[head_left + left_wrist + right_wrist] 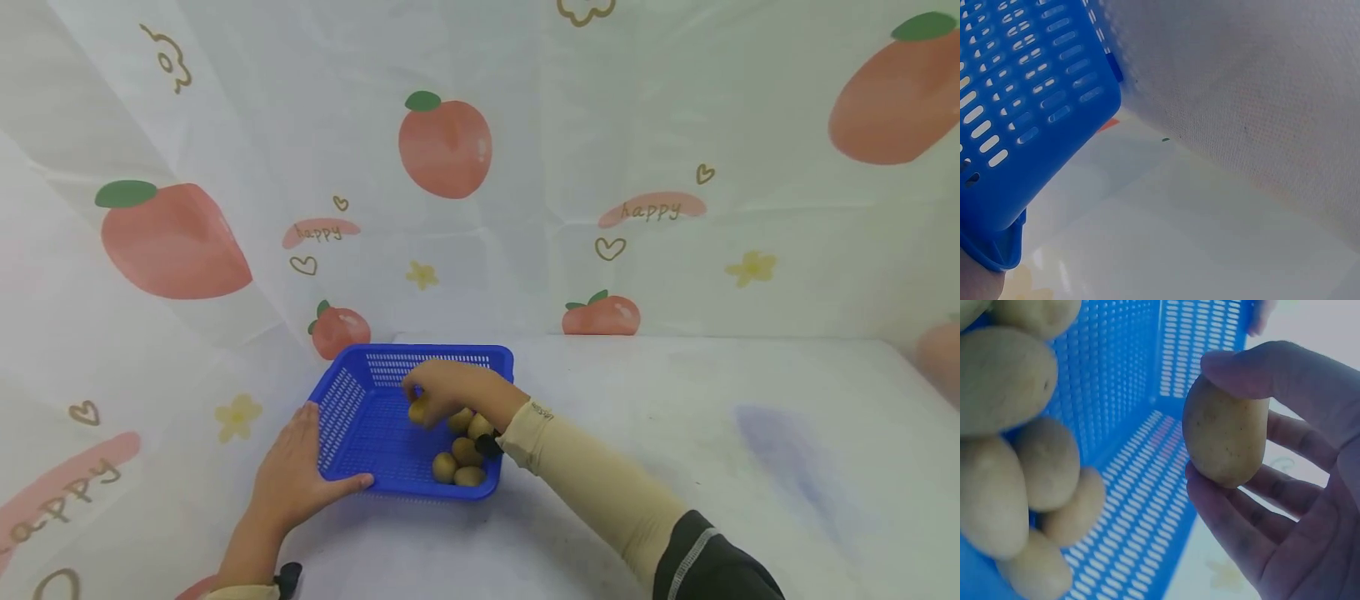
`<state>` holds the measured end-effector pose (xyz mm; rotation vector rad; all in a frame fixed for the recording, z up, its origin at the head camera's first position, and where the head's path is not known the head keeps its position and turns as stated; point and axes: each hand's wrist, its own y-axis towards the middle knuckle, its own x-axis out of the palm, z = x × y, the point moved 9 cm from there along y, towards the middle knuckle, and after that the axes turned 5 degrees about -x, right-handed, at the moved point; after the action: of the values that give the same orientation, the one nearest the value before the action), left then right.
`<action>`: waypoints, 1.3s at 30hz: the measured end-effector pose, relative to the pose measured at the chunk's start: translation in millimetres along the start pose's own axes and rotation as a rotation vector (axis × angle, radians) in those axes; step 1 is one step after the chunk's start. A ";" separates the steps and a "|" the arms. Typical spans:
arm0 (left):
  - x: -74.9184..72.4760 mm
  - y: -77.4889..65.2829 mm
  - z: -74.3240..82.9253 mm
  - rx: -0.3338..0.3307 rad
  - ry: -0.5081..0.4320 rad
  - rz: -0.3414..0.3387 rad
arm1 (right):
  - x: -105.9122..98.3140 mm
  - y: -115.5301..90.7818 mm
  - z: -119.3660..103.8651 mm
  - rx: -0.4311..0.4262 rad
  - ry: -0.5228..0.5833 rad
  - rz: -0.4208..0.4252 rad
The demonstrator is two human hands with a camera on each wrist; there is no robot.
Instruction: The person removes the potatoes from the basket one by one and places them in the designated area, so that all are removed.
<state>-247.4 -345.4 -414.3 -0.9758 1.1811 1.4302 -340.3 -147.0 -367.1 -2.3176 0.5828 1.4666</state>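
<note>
A blue plastic basket (390, 492) with slotted walls stands on the white surface. Over it, my right hand (450, 392) pinches a small potato (1225, 431) between thumb and fingers, clear of the basket floor in the right wrist view. Several other potatoes (467, 452) lie together along the basket's right side. My left hand (296, 475) rests on the near left corner, its fingers straight along the left side and its thumb stretched over the front rim. Only a sliver of that hand shows in the left wrist view, below the basket rim (997, 259).
A white cloth printed with peaches (446, 150) hangs behind the white tabletop (637, 467) and along the left. To the right, a faint bluish stain (787, 458) marks the tabletop.
</note>
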 end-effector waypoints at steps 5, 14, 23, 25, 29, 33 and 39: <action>-0.1 -0.1 -2.5 -0.007 0.004 -0.002 | -16.1 -23.0 2.6 -0.038 0.049 0.036; 7.5 3.5 -0.4 -0.007 -0.002 -0.019 | -53.9 -90.8 30.9 -0.047 0.088 0.183; 1.1 1.9 1.1 0.011 -0.006 0.003 | -50.7 -158.6 88.1 0.074 0.166 0.277; 0.6 1.7 0.8 0.007 0.003 -0.006 | -46.0 -170.0 98.1 0.095 0.160 0.286; 1.5 1.5 1.4 0.002 0.015 -0.022 | -34.2 -192.1 114.9 0.127 0.153 0.301; 1.7 1.6 0.6 0.002 0.016 -0.019 | -19.9 -207.7 130.5 0.154 0.173 0.306; 2.3 1.2 -0.6 -0.002 0.025 -0.021 | -3.0 -223.7 152.8 0.216 0.187 0.331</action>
<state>-249.0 -345.5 -416.4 -1.0076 1.1846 1.4069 -345.9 119.9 -413.3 -2.2774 1.1642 1.2468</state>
